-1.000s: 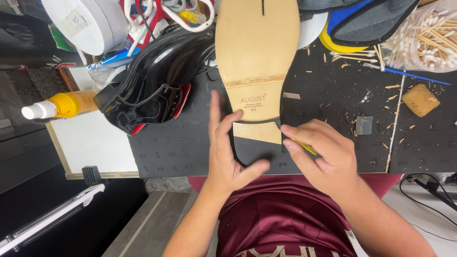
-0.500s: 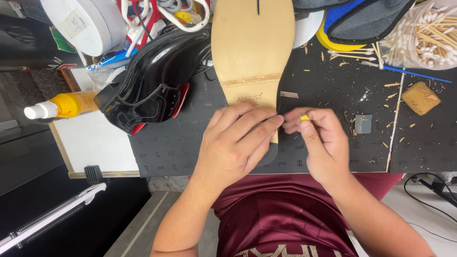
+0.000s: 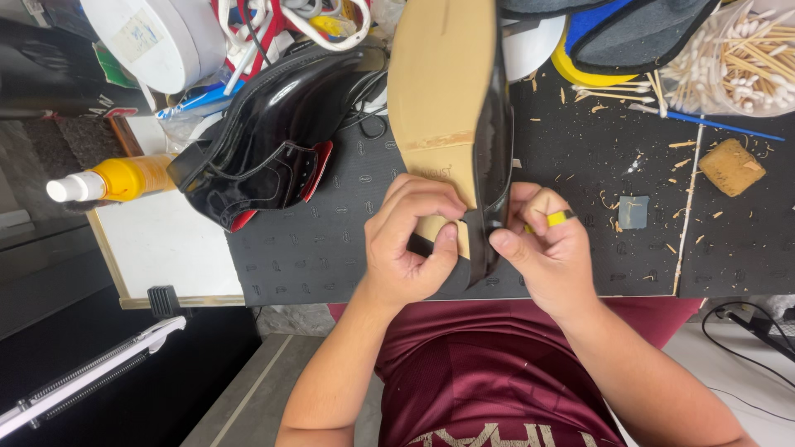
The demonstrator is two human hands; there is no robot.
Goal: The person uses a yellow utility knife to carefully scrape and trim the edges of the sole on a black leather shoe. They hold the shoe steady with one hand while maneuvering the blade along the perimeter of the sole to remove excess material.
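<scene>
You're working over the dark worktop (image 3: 580, 165), a black mat littered with wood slivers, and the biggest thing on it is the shoe (image 3: 447, 108) you're tipping up on its side, tan sole facing left and glossy black upper edge facing right. Its heel end is sitting between your two hands, right at the near edge of the mat.

Your left hand (image 3: 410, 240) is wrapping around the heel from the sole side, fingers curled over the tan leather and thumb pressing up against the dark heel block, so it's clenched on the shoe. Your right hand (image 3: 546, 248) is pinching the black edge of the heel from the other side, and it's also gripping a small yellow tool (image 3: 556, 218) tucked between the fingers; what kind of tool it is I cannot tell.

To do this well, I'd judge you should be keeping the left thumb firm under the heel so the shoe isn't rocking, and keeping the yellow tool's tip clear of the polished upper.

The second black shoe (image 3: 265, 141) is lying to the left with its red lining showing, well apart from your hands. Further left, a yellow bottle (image 3: 116, 180) is lying on its side. On the right, a brown sponge (image 3: 732, 167) and a small grey square (image 3: 634, 212) are resting on the mat.
</scene>
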